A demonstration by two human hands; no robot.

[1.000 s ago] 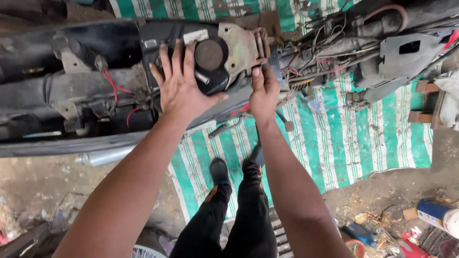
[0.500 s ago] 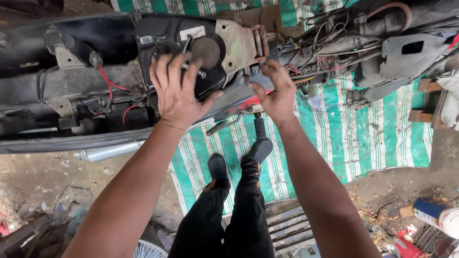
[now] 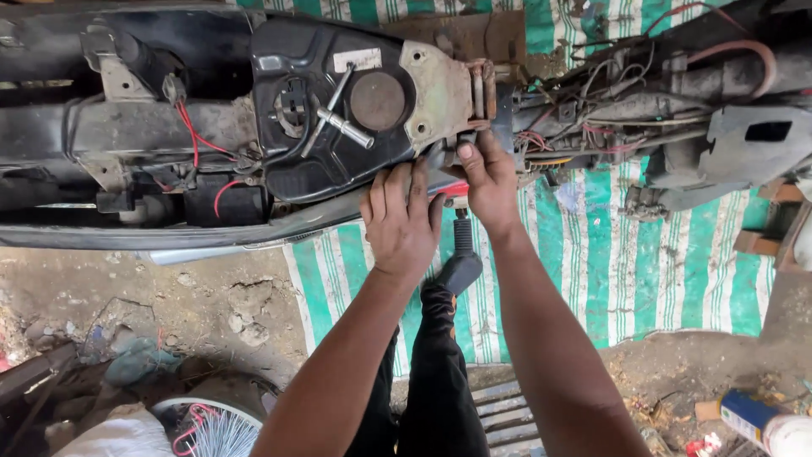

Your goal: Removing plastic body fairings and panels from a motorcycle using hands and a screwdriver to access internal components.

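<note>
A stripped scooter frame lies across the top of the view, with a black fuel tank (image 3: 304,152) in its middle. A metal T-shaped wrench (image 3: 338,118) rests on the tank beside a round cap (image 3: 377,100). My left hand (image 3: 402,220) presses flat, fingers apart, on the tank's near edge. My right hand (image 3: 486,182) grips the frame edge just below a beige metal bracket (image 3: 436,93), thumb up on the bracket's lower corner. A tangle of wires (image 3: 584,110) runs to the right of it.
A green and white striped tarp (image 3: 626,262) covers the ground under the frame. My dark-trousered legs and shoes (image 3: 457,271) stand on it. Bare dirt (image 3: 152,296) lies to the left, a white fan grille (image 3: 203,423) at bottom left, a can (image 3: 761,419) at bottom right.
Both hands have slid down off the top of the tank to its near edge, uncovering the round cap and the wrench. My right hand now grips below the bracket.
</note>
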